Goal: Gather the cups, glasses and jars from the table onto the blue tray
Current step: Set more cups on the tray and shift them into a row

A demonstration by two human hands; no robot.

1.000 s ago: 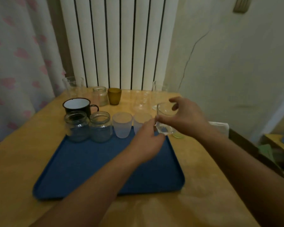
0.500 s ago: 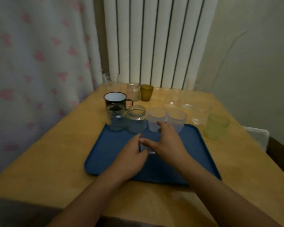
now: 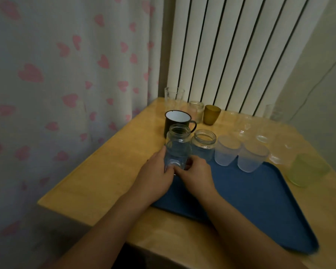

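Observation:
A small clear glass (image 3: 175, 161) is at the far left corner of the blue tray (image 3: 260, 200), right in front of a glass jar (image 3: 177, 135). My left hand (image 3: 155, 177) grips its left side and my right hand (image 3: 197, 174) holds its right side and base. Whether the glass touches the tray is hidden by my fingers. A second jar (image 3: 205, 140) and two frosted cups (image 3: 227, 151) (image 3: 252, 159) stand in a row along the tray's far edge.
On the wooden table (image 3: 105, 177) behind the tray stand a black enamel mug (image 3: 174, 119), a small jar (image 3: 197, 110), an amber cup (image 3: 211, 114) and a tall clear glass (image 3: 174, 96). Several clear glasses (image 3: 242, 126) and a green cup (image 3: 306, 169) stand to the right.
Both hands have carried the clear glass from the tray's far right side leftward and down to the spot in front of the left jar. My view has swung left.

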